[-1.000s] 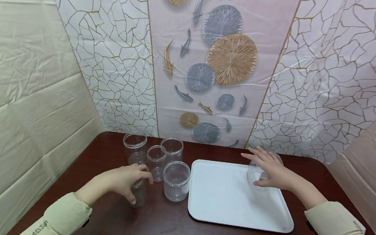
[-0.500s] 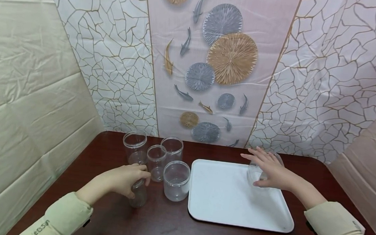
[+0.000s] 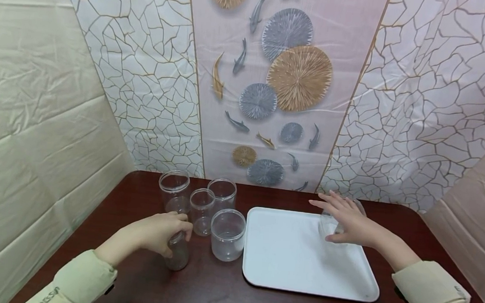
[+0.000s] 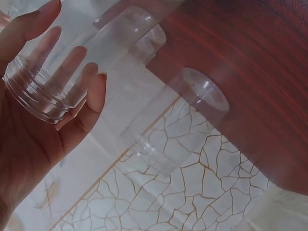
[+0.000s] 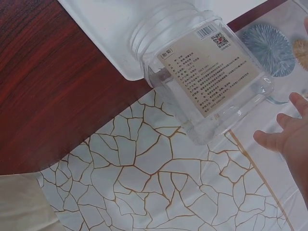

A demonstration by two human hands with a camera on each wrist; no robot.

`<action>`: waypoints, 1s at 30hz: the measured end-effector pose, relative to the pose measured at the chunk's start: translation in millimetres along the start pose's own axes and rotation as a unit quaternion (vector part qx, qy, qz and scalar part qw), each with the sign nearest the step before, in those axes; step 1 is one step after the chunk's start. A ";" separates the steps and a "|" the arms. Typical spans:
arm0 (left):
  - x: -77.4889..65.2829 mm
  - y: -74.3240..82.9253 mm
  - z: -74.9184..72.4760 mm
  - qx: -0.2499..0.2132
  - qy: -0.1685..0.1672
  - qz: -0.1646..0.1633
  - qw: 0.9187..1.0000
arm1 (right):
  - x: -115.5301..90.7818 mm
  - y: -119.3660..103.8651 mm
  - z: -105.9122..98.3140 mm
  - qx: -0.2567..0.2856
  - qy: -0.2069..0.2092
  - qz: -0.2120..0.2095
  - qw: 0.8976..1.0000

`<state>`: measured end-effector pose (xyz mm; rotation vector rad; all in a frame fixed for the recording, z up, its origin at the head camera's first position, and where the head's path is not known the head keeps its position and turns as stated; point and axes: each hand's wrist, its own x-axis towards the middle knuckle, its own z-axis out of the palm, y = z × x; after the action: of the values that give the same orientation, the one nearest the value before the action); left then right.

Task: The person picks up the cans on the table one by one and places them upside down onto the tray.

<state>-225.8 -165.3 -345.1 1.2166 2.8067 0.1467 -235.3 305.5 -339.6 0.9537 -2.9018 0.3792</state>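
My left hand [image 3: 164, 233] curls around the upper part of a clear jar [image 3: 178, 256] at the front left. In the left wrist view its fingers show through the wall of the jar [image 4: 72, 48], near the threaded rim. My right hand [image 3: 353, 222] hovers with spread fingers by a clear jar [image 3: 327, 225] at the tray's back right. That jar [image 5: 180, 113] bears a beige printed label [image 5: 207, 67] in the right wrist view, where the fingertips [image 5: 267, 140] stand apart from it.
Several clear jars, among them a wide jar [image 3: 227, 237], a slim jar [image 3: 201, 214] and a tall jar [image 3: 174, 193], stand left of the white tray [image 3: 294, 253]. Behind the dark red table [image 3: 211, 290] hangs a patterned backdrop [image 3: 260, 138]; cloth walls flank both sides.
My left hand's thumb and fingers have drawn in around the jar at the front left. The right hand and the other jars have hardly moved.
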 end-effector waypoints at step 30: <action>-16.0 2.6 -39.5 -0.059 0.073 0.040 0.995 | 4.5 -13.5 -1.3 0.017 0.016 -0.026 0.999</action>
<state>-217.5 -177.5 -305.0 1.3426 2.8224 0.4161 -231.0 292.8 -334.8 1.0162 -2.8437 0.4391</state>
